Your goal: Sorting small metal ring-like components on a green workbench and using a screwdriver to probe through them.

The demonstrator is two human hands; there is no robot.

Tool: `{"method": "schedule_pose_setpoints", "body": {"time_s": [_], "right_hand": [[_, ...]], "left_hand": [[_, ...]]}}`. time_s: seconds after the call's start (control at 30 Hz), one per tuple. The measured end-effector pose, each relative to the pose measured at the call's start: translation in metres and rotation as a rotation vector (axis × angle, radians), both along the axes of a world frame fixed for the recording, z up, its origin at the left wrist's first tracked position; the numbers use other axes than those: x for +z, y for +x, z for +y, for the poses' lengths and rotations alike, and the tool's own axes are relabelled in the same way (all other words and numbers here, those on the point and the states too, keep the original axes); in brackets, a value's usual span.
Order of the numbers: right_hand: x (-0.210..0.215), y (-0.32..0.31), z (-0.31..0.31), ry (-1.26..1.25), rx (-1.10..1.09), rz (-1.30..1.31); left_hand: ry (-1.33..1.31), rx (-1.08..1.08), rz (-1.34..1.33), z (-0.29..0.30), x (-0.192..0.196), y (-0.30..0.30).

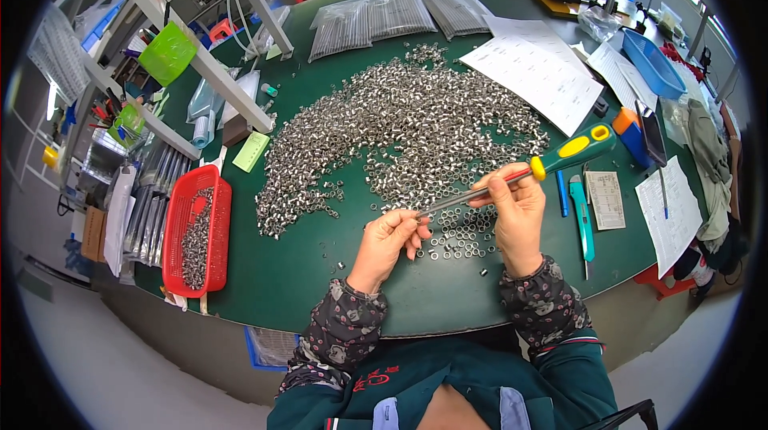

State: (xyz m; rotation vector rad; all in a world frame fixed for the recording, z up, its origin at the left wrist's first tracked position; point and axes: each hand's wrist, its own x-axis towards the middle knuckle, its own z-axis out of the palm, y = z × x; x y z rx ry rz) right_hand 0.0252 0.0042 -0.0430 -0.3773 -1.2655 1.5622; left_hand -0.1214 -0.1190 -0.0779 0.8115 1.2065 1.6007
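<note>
Green tabletop [344, 286], curved near edge, the person seated at it with both forearms coming in from below.

Right hand [518, 214]: grip closed around the metal shaft of a screwdriver [524, 176], fingers wrapped just below the red collar. The green-and-yellow handle points up and to the right, clear of the hand; the shaft slants down and to the left, towards the left hand.

Left hand [388, 238]: fingertips pinched together at the tip of the shaft. Grip is closed, but whatever sits between the fingers is too small to make out; cannot tell if it has hold of a part or only the shaft's end.

Small metal rings [456, 242] lie loose on the tabletop between and just beyond the two hands. Beyond them a broad heap of metal pieces [400, 126] spreads across the middle of the tabletop.

Left side: a red mesh basket [178, 222] partly filled with the same metal pieces, near the tabletop's edge. Far side: clear bags of tubes [376, 18] lying flat. Right side: printed sheets [536, 70], a blue tray [652, 62], a teal utility knife [582, 222] and a blue pen [562, 192] just beside the right hand, a small paper card [606, 200] next to the knife.
</note>
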Motion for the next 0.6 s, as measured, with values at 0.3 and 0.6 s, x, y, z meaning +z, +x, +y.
{"method": "schedule_pose_setpoints", "body": {"time_s": [0.3, 0.6], "right_hand": [[0.0024, -0.0002, -0.0001, -0.011, 0.004, 0.014], [0.0006, 0.0010, 0.0025, -0.021, 0.020, 0.015]], "left_hand": [[0.002, -0.052, -0.050, -0.0012, 0.0007, -0.0001], [0.007, -0.091, -0.104, -0.0008, 0.0001, 0.0018]]}}
